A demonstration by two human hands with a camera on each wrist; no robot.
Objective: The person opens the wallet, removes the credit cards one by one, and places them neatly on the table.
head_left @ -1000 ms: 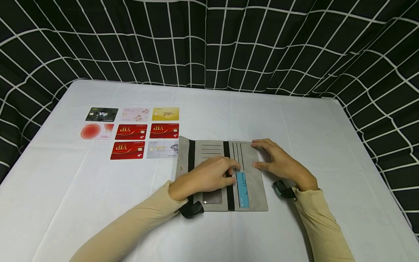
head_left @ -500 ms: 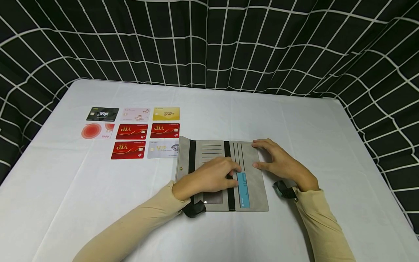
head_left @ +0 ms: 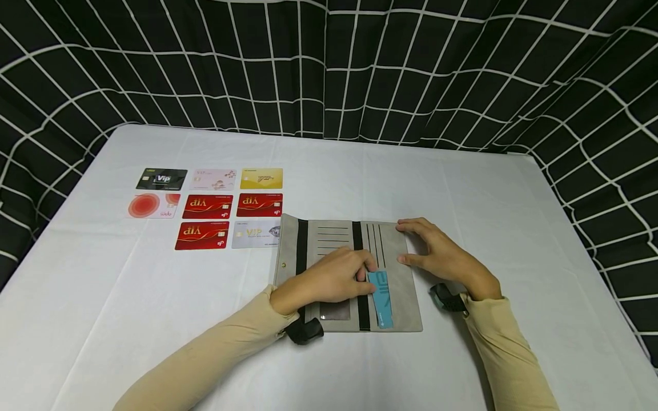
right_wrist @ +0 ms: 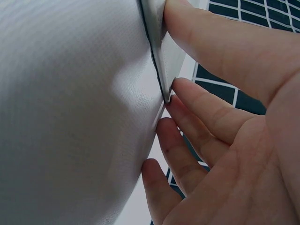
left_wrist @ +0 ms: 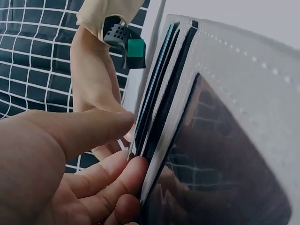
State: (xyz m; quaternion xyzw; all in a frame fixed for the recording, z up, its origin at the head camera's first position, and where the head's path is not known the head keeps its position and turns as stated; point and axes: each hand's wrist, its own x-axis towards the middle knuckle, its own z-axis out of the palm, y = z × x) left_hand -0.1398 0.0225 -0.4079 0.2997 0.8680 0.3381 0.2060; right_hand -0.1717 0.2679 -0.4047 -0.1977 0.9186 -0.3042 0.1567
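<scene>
A grey card wallet (head_left: 403, 297) lies unfolded on the white cloth, with black bands and slits across its inside. My left hand (head_left: 334, 277) reaches over its middle and pinches the left edge of a blue card (head_left: 381, 305) between thumb and fingers. That card lies at a slant over the right panel, at the slots. In the left wrist view, the left thumb (left_wrist: 101, 131) is close to the card's edge beside a dark clear window (left_wrist: 220, 164). At the wallet's right edge, my right hand (head_left: 444, 257) rests with thumb and fingertips spread along the border.
Left of the wallet, several cards lie in rows, among them a black one (head_left: 161, 179), a gold one (head_left: 261, 178) and a red one (head_left: 201, 236). The wallet's left flap overlaps a silver card (head_left: 254, 234). A black grid-patterned curtain (head_left: 329, 68) hangs behind the table.
The blue card has tilted, its upper end shifting left and more of its face showing. The left fingers now pinch its edge. The right hand stays at the wallet's edge.
</scene>
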